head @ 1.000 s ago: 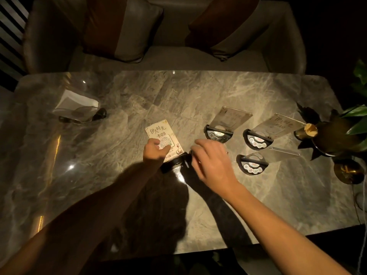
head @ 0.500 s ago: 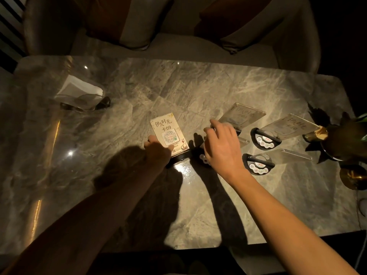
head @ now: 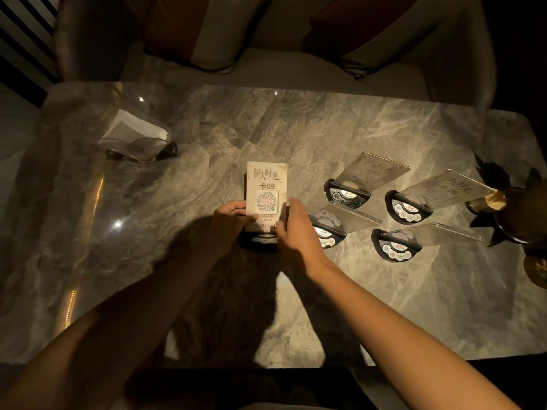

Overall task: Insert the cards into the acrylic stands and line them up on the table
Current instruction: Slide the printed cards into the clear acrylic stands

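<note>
Card 09 sits in a stand with a black base, mid tabletop, nearer the near edge. Left hand pinches the card's left edge; right hand lies with straight fingers against its right edge. Four more stands cluster toward the right edge, beside a dark ornament

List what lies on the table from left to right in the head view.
Napkin holder → left hand → card 09 stand → right hand → four acrylic stands → dark plant pot.
</note>
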Tool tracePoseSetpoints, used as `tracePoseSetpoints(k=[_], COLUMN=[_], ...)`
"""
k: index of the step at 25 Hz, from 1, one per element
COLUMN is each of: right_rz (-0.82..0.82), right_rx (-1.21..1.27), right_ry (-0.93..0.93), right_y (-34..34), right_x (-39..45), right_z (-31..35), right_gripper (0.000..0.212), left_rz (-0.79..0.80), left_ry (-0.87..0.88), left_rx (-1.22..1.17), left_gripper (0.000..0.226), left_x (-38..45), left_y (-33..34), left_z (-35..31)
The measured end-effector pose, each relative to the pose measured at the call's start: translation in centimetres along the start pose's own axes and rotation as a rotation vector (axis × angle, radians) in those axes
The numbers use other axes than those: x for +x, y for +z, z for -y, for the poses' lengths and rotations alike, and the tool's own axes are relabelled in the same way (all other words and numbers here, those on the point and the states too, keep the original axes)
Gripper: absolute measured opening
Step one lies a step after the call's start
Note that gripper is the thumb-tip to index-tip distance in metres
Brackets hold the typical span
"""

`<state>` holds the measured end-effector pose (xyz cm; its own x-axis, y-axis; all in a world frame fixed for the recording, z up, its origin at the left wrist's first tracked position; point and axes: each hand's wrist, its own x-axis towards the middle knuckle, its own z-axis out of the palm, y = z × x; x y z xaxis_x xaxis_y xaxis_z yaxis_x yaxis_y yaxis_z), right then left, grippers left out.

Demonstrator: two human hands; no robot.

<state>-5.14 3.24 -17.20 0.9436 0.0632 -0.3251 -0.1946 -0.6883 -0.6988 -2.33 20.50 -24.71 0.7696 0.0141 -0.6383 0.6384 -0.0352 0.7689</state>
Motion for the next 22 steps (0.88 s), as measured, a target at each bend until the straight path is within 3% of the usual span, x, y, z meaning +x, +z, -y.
tracePoseSetpoints(k=[6,9,15,19,22], right_rz=[-0.029,-0.027,0.010,0.047,0.096], right_rx=[0.185,0.126,0.094,0.004,-0.030], right_ry=[0.242,0.197,0.178,0.153,0.135], right_y=[0.3,0.5,0.4,-0.2,-1.1], right_x=[1.8,1.5,-0.4,-1.8,-2.8], right_z=[0.8,0.5,0.6,0.0,0.6], right_gripper=[0.034,0.018,0.016,0.013,0.023], left_rz=[0.058,0.036,0.058,0.140,0.221], left_ry=[0.098,0.121,0.201,0.289,0.289], left_rx=[0.062,0.087,0.151,0.453,0.608], left_gripper=[0.034,0.033,0.039,0.013,0.023], left_x=[-2.3,-2.8,-4.3,-5.8,-7.1], left_y=[-2.5,-2.6,-2.3,-2.4,-2.4], left_z=[-0.2,-0.2,-0.3,-2.1,-4.8])
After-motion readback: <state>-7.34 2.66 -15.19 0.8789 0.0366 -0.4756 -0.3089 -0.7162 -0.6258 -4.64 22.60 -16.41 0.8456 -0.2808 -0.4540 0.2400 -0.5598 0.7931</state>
